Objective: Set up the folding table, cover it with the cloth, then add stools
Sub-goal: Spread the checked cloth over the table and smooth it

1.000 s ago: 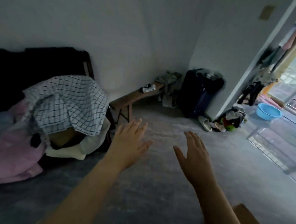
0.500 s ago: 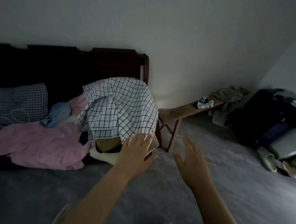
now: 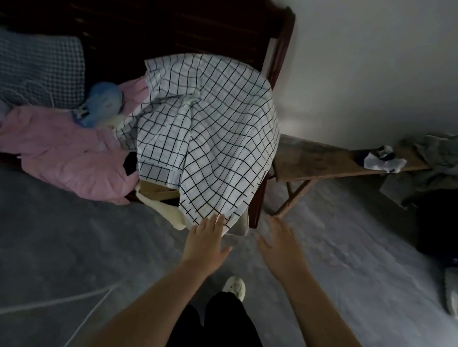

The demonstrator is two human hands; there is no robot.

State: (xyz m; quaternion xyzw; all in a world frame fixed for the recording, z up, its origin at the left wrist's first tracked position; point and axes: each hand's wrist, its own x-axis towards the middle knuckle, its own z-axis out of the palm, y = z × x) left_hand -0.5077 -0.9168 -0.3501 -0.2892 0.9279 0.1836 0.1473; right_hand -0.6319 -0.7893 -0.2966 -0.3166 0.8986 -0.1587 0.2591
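Note:
A white cloth with a black grid pattern (image 3: 211, 135) lies draped over a heap at the end of a dark wooden sofa (image 3: 277, 56). My left hand (image 3: 205, 241) is stretched out flat, its fingertips at the cloth's lower hem. My right hand (image 3: 280, 245) is spread open just right of the cloth, above the floor, holding nothing. No folding table or stool shows in this view.
Pink bedding (image 3: 62, 151), a checked pillow (image 3: 34, 67) and a blue item (image 3: 101, 103) lie on the sofa. A low wooden bench (image 3: 326, 162) with socks and clothes stands to the right against the wall. A slipper (image 3: 455, 296) lies on the grey floor.
I have come closer to the sofa and the view has tipped down. Both hands have reached forward, the left one arriving at the cloth's hem.

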